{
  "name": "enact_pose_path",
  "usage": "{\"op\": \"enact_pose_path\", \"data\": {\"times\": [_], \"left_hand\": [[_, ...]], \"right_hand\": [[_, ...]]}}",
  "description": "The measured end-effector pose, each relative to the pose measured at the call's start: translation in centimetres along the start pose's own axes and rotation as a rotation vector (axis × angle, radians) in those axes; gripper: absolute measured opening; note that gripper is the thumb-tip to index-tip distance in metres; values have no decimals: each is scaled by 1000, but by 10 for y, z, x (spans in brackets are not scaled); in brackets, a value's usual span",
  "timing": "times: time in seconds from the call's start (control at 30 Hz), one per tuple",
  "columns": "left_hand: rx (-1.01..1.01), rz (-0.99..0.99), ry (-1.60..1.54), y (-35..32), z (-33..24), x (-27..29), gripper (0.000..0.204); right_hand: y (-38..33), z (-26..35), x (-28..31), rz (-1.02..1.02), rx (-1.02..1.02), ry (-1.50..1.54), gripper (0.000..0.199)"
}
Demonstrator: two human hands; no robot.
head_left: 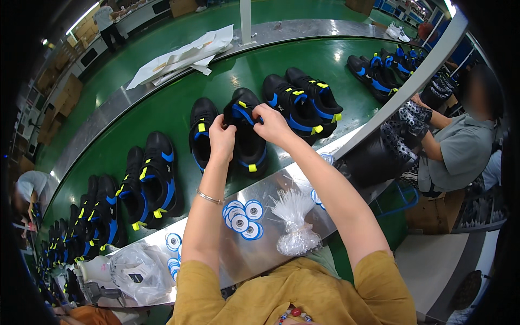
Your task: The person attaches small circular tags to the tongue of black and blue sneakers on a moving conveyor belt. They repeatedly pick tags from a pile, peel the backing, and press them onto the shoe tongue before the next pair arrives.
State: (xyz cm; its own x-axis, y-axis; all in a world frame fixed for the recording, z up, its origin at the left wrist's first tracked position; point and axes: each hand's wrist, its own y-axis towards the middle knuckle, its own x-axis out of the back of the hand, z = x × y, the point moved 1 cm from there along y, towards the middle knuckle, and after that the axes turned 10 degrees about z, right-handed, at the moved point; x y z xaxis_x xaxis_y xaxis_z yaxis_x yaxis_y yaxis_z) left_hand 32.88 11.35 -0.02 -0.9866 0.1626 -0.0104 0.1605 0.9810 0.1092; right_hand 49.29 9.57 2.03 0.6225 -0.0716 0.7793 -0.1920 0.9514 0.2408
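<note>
Both hands are on one black shoe (251, 147) with blue and yellow trim, which stands on the green conveyor belt (216, 70). My left hand (222, 140) pinches the left side of its opening. Opposite it, my right hand (271, 124) grips the blue-edged right side near the tongue. Fingertips partly hide what each hand grips. The matching shoe (201, 127) stands just left, beside my left hand. To the right is another pair of black shoes (298, 103), near my right hand.
On the metal ledge lie round blue-rimmed stickers (238, 219), a bundle of clear plastic fasteners (297, 230) and a plastic bag (140, 273). More shoes (157, 173) line the belt leftward. White paper sheets (184, 57) lie at its far edge. A co-worker (460, 143) sits right, past a post.
</note>
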Motion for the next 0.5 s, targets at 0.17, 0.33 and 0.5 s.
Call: {"op": "enact_pose_path", "data": {"times": [0.17, 0.33, 0.5], "left_hand": [[-148, 27, 30, -13, 0, -13, 31], [-139, 20, 167, 4, 14, -22, 24], [-334, -65, 373, 17, 22, -16, 25]], "right_hand": [[-8, 38, 17, -37, -8, -134, 37], [-15, 22, 5, -122, 81, -134, 26], [-14, 14, 1, -92, 127, -129, 32]]}}
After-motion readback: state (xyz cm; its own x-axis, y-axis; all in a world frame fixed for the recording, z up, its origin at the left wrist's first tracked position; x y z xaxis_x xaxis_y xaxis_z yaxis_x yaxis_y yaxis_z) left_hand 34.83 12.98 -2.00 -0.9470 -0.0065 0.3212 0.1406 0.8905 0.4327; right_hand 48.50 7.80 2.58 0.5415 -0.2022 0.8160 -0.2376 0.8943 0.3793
